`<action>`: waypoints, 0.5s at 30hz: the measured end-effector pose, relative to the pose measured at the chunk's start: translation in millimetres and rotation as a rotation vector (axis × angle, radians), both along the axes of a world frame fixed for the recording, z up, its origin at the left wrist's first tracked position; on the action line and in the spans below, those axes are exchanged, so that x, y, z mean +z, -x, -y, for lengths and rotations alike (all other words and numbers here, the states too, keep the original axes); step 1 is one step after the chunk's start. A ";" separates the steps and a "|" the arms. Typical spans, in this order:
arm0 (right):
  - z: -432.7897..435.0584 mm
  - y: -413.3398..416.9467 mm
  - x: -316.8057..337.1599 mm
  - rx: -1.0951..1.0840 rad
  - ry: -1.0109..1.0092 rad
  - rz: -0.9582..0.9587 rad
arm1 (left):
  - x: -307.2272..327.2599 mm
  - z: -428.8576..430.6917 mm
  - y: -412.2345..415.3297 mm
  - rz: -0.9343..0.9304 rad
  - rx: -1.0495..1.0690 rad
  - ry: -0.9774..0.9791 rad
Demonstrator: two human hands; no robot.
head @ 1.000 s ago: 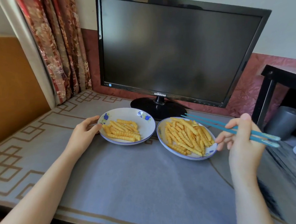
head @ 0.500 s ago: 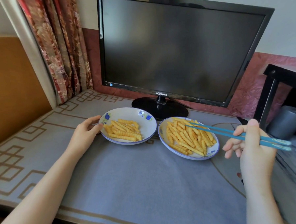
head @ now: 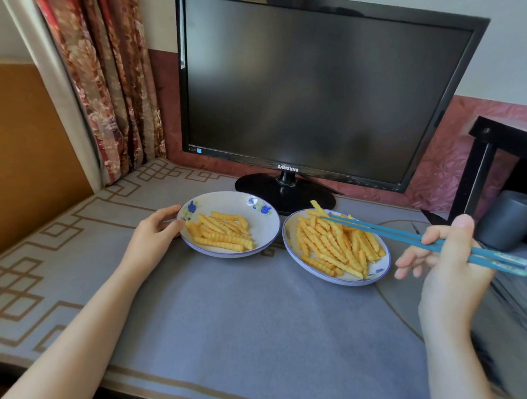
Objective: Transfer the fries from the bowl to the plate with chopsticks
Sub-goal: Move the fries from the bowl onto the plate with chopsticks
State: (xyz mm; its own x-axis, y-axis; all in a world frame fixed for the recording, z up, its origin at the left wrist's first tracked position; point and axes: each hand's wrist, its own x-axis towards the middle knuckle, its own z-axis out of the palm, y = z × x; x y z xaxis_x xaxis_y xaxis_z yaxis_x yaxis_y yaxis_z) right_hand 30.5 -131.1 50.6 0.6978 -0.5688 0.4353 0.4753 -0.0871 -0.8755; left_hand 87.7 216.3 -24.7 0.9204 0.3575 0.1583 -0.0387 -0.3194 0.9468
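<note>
Two white dishes w/ blue flower print are set side by side on a grey table mat (head: pixel 249 320), just in front of a dark Samsung monitor (head: pixel 323 89) & its round stand. The left dish (head: pixel 256 229) is the deeper-looking one; which is bowl & which is plate cannot be told for sure from this view. A smaller pile of crinkle-cut fries (head: pixel 221 230) is seen in the left dish, gathered toward its near-left side; a larger heap of crinkle-cut fries (head: pixel 336 249) fills the right dish (head: pixel 377 271) nearly rim to rim. The two rims are very close, maybe touching. The left dish is steadied by the left hand (head: pixel 153 233): fingers curled at its left rim, thumb tip resting on the edge. A pair of blue chopsticks (head: pixel 406 239) is held in the right hand (head: pixel 448 264), pinched between thumb & fingers, approx. level, tips pointing left over the far part of the right dish. The tips are nearly together & nothing is gripped between them; one fry sticks up just behind the tips. A floral curtain (head: pixel 110 78) hangs at far left, a black side table (head: pixel 503 141) stands at right w/ a grey cylindrical container (head: pixel 508 221) beneath it.
</note>
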 end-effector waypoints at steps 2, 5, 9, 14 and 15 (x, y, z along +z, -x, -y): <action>-6.0 -1.2 0.4 0.026 -0.030 0.004 | 0.5 0.7 0.5 0.000 0.000 0.000; -20.5 -3.8 0.5 0.099 -0.058 -0.005 | 0.6 0.5 0.8 0.003 -0.002 0.000; -47.5 -7.1 -2.2 0.203 -0.021 -0.043 | 0.4 -0.3 0.7 0.001 -0.003 -0.002; -75.0 -12.1 -5.7 0.344 0.110 -0.063 | 0.1 -0.3 -0.2 0.004 -0.007 0.000; -79.5 -13.8 -7.1 0.373 0.128 -0.065 | 0.3 -0.4 -0.4 0.007 -0.008 0.003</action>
